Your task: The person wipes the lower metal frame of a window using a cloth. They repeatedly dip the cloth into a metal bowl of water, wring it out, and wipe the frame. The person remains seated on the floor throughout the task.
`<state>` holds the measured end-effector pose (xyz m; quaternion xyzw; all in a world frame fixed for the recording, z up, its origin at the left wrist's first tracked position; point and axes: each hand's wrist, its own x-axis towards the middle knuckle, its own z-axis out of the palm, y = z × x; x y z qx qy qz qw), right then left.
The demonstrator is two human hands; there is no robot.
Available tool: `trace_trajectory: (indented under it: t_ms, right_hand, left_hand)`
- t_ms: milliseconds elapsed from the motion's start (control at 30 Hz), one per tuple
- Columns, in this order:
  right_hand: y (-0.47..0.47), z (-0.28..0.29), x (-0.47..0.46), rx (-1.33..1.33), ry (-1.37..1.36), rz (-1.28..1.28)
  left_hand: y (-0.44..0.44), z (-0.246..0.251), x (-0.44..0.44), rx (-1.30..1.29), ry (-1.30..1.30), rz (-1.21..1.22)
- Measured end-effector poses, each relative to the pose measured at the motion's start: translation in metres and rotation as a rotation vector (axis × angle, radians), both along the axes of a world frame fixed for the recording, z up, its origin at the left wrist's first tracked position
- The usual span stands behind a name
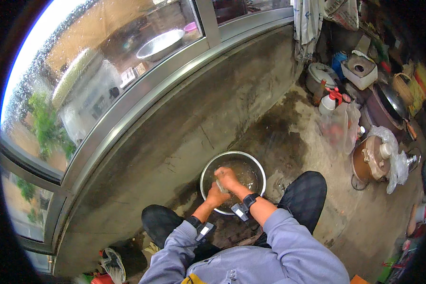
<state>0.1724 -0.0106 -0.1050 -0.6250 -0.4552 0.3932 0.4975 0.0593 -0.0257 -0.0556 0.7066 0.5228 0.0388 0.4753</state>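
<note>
A round metal basin [262,171] with a bright rim stands on the floor between my knees, with murky water [250,179] in it. Both my hands are over the basin, close together. My right hand [228,178] is curled into a fist at the upper left of the basin's opening. Just below it, my left hand [217,196] is closed with its thumb pointing right. A small pale item [219,186], too hidden to name, shows between the two hands, and both grip it. Each wrist wears a black strap with a small device.
A concrete wall [170,149] under a metal-framed window rises beside the basin. To the right stand a brown pot [365,161] partly covered in plastic, a plastic bag [340,124], a white sprayer bottle [327,104] and a lidded pot [319,76]. Wet patches darken the floor [269,138].
</note>
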Motion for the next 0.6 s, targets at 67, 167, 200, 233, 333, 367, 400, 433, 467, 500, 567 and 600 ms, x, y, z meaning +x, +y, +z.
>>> trace_trajectory:
  t_ms: [67, 167, 200, 233, 333, 367, 400, 433, 467, 500, 567, 600]
  right_hand:
    - [-0.002, -0.010, -0.004, -0.155, -0.196, 0.001]
    - [-0.003, -0.028, -0.006, -0.140, -0.142, -0.020]
    - [-0.006, -0.035, -0.007, -0.069, -0.153, -0.040]
    - [-0.007, -0.041, -0.005, -0.016, -0.167, -0.037]
    - [-0.001, -0.048, 0.008, 0.126, -0.283, 0.186]
    - [0.000, -0.045, 0.014, 0.161, -0.382, 0.267]
    - [0.002, -0.040, 0.020, 0.195, -0.278, 0.401]
    - [0.000, -0.032, 0.022, 0.184, -0.263, 0.474]
    - [-0.002, -0.022, 0.022, 0.098, -0.259, 0.535]
    - [-0.004, -0.010, 0.023, 0.037, -0.257, 0.597]
    - [-0.007, 0.011, 0.023, 0.009, -0.519, 0.724]
    - [-0.011, 0.019, 0.020, 0.046, -0.638, 0.730]
  left_hand:
    - [-0.004, -0.011, 0.002, 0.202, 0.225, -0.044]
    - [-0.007, -0.028, 0.002, 0.451, 0.285, -0.167]
    - [-0.008, -0.033, 0.001, 0.454, 0.265, -0.173]
    - [-0.008, -0.039, 0.000, 0.463, 0.248, -0.169]
    - [0.002, -0.054, -0.008, 0.502, 0.178, -0.141]
    - [0.007, -0.058, -0.012, 0.456, 0.168, -0.126]
    - [0.013, -0.063, -0.015, 0.428, 0.151, -0.108]
    - [0.017, -0.067, -0.020, 0.337, 0.138, -0.041]
    - [0.023, -0.070, -0.024, 0.345, 0.152, -0.082]
    - [0.031, -0.072, -0.027, 0.377, 0.161, -0.122]
    - [0.042, -0.071, -0.034, 0.121, 0.045, -0.098]
    - [0.046, -0.068, -0.035, -0.014, 0.002, -0.088]
